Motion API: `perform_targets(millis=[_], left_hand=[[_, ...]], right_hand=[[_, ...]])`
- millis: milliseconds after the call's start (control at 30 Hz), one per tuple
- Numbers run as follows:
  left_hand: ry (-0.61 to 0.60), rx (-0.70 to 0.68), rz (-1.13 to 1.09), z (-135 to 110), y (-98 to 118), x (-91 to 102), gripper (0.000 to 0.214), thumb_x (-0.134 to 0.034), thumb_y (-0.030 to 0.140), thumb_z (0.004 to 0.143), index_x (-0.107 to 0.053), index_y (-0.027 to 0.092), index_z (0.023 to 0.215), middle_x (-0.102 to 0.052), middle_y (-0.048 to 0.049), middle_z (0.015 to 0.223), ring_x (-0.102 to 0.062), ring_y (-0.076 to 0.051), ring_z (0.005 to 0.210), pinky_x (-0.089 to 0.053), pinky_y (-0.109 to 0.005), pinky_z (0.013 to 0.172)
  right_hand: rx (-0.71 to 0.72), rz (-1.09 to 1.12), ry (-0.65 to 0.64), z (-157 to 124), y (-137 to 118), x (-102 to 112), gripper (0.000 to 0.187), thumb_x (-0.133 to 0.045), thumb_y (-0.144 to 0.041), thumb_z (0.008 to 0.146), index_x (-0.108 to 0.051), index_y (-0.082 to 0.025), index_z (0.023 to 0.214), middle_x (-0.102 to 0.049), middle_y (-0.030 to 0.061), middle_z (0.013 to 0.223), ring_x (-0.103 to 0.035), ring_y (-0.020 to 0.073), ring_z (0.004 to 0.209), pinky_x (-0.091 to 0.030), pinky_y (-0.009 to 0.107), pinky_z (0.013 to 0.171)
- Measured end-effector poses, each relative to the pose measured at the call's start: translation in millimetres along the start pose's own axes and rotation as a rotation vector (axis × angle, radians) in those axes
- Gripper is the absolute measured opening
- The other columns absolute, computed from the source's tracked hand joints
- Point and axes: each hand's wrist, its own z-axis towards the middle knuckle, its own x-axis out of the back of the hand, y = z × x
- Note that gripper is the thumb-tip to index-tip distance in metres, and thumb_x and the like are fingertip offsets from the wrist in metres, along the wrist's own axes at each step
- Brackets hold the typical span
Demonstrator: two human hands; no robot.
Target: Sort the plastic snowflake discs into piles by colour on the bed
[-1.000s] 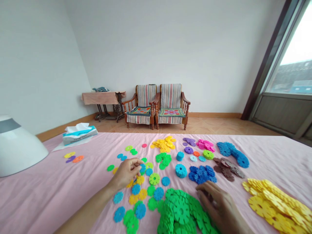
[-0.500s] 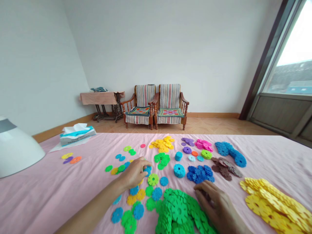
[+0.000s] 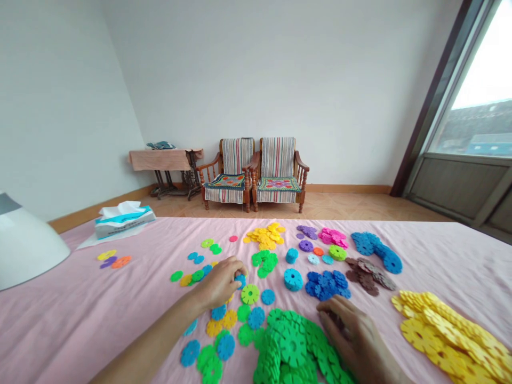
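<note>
Left hand (image 3: pixel 221 284) at blue disc (image 3: pixel 241 282), right hand (image 3: pixel 357 332) beside green discs (image 3: pixel 293 344) (both grips unclear)

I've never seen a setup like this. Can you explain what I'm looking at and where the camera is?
There is no machine: the left hand and right hand are a person's bare hands. Every picture comes from one camera on that person's head, looking forward and down. On the pink cloth lie notched discs in many colours, some scattered, some piled, and a tissue box. Chairs stand beyond. The left hand is at a blue disc; whether it grips it, I cannot tell. The right hand is by the green pile; its palm is hidden, so any hold is unclear.
</note>
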Motion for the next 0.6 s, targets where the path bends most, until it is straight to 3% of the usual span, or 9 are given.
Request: perform_targets(millis=[233, 500, 600], left_hand=[[0.037, 0.071, -0.028, -1.6, -6.6, -4.9, 0.019, -0.053, 0.007, 0.066, -0.061, 0.018, 0.08, -0.052, -0.0001, 0.079, -0.054, -0.015, 0.073, -0.04, -0.024, 0.066], [0.085, 0.021, 0.006, -5.6, -2.7, -0.9, 0.018, -0.052, 0.008, 0.066, -0.054, 0.019, 0.079, -0.053, -0.0013, 0.087, -0.052, -0.018, 0.087, -0.04, -0.027, 0.076], [0.081, 0.016, -0.008, -6.6, 0.9, 1.2, 0.017, -0.05, 0.007, 0.064, -0.05, 0.02, 0.076, -0.055, 0.0002, 0.081, -0.052, -0.017, 0.082, -0.039, -0.026, 0.072]], right_hand=[[-0.014, -0.001, -0.036, 1.6, 3.2, -0.6, 0.023, -0.039, -0.03, 0.094, -0.058, -0.021, 0.086, -0.064, 0.0046, 0.084, -0.061, 0.017, 0.077, -0.047, 0.027, 0.067], [-0.029, 0.0, -0.041, 1.0, 1.3, -0.8, 0.023, -0.039, -0.031, 0.094, -0.058, -0.021, 0.085, -0.063, 0.0035, 0.082, -0.06, 0.0162, 0.074, -0.045, 0.026, 0.065], [-0.011, -0.005, -0.029, 0.1, 3.1, -2.6, 0.024, -0.039, -0.031, 0.094, -0.058, -0.021, 0.084, -0.063, 0.0033, 0.08, -0.061, 0.016, 0.072, -0.046, 0.025, 0.064]])
